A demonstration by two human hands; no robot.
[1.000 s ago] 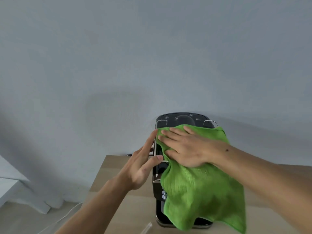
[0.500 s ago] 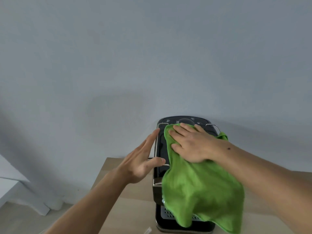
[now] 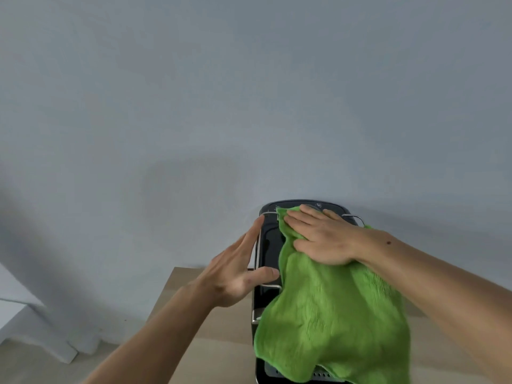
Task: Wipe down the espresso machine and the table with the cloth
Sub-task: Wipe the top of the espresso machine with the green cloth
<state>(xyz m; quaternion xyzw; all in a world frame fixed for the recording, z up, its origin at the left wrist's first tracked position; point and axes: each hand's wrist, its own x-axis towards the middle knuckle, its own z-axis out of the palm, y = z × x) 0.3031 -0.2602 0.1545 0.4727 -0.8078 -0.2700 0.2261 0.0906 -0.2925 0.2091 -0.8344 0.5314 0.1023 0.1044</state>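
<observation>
My right hand (image 3: 321, 239) presses the green ribbed cloth (image 3: 332, 328) flat onto the black espresso machine (image 3: 270, 239).
My fingers lie straight on the cloth, which drapes down the machine's front. My left hand (image 3: 235, 275), fingers extended, rests against its left edge. The machine stands on the light wooden table (image 3: 221, 328).

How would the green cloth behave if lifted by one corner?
Probably floppy: the green cloth drapes over the espresso machine in soft folds. Likely light: it hangs pinned only by the flat right hand. It may slide easily on the smooth black top.
</observation>
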